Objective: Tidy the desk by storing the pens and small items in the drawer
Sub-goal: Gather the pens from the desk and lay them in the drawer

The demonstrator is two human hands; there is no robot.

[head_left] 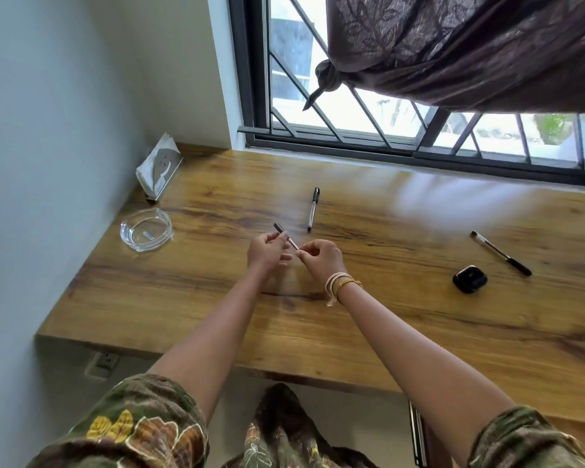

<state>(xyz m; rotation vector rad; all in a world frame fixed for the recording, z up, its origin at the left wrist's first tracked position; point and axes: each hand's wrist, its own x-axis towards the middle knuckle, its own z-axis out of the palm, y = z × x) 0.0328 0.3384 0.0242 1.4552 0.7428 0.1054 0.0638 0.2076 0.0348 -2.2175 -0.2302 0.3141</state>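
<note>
Head view. Both hands meet above the middle of the wooden surface (352, 315). Left hand (265, 253): fingers pinching the dark-capped end of a pen (286, 236). Right hand (321, 260): fingers curled, pinching the same pen's other end; thread bracelets at that wrist. Pen held tilted, off the surface.

Second pen (313, 208) lies flat just beyond the hands. Third pen (500, 253) lies flat well to the right, near a small black case (470, 278). Glass ashtray (146, 229) at left, napkin holder (159, 172) behind it by the wall. Knotted curtain (453, 49) over barred window. The drawer itself cannot be made out; only a metal rail (416, 434) shows under the surface edge.
</note>
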